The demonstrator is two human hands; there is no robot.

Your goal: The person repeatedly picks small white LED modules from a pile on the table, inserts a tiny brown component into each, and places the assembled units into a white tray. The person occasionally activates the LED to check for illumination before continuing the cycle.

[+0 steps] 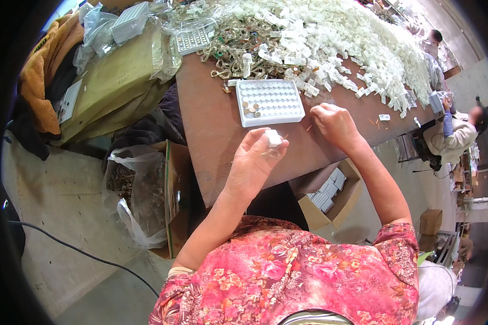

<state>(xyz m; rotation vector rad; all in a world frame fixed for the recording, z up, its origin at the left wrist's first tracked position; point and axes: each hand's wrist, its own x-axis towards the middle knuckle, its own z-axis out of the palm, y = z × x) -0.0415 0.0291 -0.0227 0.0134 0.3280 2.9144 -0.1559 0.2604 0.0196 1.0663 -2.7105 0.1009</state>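
The left hand (253, 162) pinches a small white piece (273, 137) just short of the tray (270, 102), which lies straight ahead, long axis crosswise; the right hand (335, 123), fingers curled on the tabletop (211, 130), sits at the tray's right corner; both near.

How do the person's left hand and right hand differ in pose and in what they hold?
The left hand is raised above the table edge, pinching a small white part in its fingertips; the right hand rests low on the brown table, and whether it holds anything cannot be told. The left hand is nearer the body; the right lies beside the white tray. Both are bare.
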